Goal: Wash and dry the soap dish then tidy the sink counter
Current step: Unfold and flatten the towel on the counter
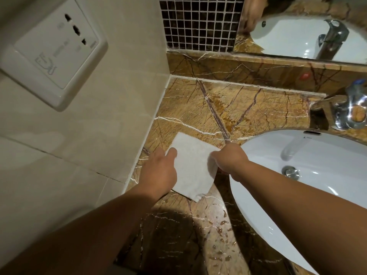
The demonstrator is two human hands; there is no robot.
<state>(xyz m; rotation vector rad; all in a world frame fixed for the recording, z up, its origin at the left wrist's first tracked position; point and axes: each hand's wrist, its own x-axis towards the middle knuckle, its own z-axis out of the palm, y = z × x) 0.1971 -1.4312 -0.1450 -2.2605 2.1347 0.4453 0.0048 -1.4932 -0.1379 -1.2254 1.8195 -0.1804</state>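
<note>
Both hands hold a white cloth on the bench beside the sink.

The cloth (192, 165) lies on the brown veined stone bench (228, 108), between the side wall and the white sink (317, 155). The left hand (158, 171) grips its left edge, thumb on top and the other fingers hidden. The right hand (228, 158) is curled round its right edge, which is lifted off the stone there, just beside the sink's rim. Wet spots (220, 231) glisten on the bench nearer the person. A metal drain (291, 171) sits in the sink, and a shiny tap (345, 110) stands behind it. A mirror (297, 26) and dark mosaic tiles (198, 22) back the bench, and a white socket (57, 48) is on the side wall.
</note>
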